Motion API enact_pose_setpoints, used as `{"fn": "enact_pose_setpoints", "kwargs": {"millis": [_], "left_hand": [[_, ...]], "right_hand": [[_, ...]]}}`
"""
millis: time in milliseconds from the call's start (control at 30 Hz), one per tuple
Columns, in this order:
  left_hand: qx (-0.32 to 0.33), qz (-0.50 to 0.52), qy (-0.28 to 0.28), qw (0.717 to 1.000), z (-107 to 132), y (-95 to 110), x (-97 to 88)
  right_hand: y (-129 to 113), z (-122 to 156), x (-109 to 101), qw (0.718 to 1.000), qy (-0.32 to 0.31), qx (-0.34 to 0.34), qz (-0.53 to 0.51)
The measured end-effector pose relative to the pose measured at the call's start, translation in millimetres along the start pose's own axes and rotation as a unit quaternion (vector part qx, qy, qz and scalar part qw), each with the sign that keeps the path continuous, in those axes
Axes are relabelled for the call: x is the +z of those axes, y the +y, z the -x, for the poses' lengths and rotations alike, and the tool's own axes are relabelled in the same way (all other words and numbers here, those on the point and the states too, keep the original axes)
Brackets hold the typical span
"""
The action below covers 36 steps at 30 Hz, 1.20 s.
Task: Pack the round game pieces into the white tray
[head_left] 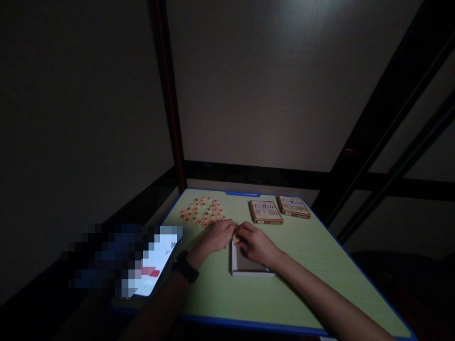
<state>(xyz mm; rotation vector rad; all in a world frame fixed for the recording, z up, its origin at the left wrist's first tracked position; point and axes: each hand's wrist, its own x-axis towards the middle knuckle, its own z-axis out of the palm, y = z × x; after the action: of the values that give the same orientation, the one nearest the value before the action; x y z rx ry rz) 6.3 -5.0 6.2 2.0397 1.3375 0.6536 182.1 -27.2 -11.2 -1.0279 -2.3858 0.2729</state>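
My left hand (218, 235) and my right hand (255, 244) meet at the far end of an open shallow box (249, 267) with white walls on a green table (284, 293). Both hands have their fingers curled together around small round pieces at the box's top edge. A pile of round wooden game pieces (202, 211) with red and black marks lies just beyond my left hand. A dark watch (185, 266) sits on my left wrist.
Two flat orange printed boxes (266, 211) (293, 207) lie side by side at the table's far right. The table has a blue rim (249, 324). A lit, blurred screen (149, 260) sits at the left edge. Dark frame beams rise behind and right.
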Motion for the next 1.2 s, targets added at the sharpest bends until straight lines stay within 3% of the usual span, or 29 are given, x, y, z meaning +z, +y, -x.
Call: {"fn": "enact_pose_setpoints", "kwargs": {"millis": [167, 300, 433, 900, 1067, 1200], "left_hand": [[0.022, -0.138, 0.095, 0.986, 0, 0, -8.5], [-0.035, -0.296, 0.151, 0.943, 4, -1, -14.6], [-0.089, -0.372, 0.163, 0.910, 5, -6, -13.5], [-0.069, -0.359, 0.125, 0.922, 3, -11, -4.6], [-0.087, -0.346, 0.165, 0.919, 2, -11, -23.3], [-0.149, -0.359, 0.178, 0.904, 3, -15, -48.1]], "right_hand": [[-2, 5, -16, 1.000, 0.020, -0.002, -0.004], [5, 13, -28, 0.998, 0.056, -0.009, -0.015], [14, 19, -32, 0.996, 0.091, -0.004, -0.011], [16, 20, -27, 0.997, 0.074, -0.014, 0.007], [17, 21, -25, 0.997, 0.076, -0.011, 0.008], [15, 21, -22, 0.998, 0.059, -0.010, 0.021]]}}
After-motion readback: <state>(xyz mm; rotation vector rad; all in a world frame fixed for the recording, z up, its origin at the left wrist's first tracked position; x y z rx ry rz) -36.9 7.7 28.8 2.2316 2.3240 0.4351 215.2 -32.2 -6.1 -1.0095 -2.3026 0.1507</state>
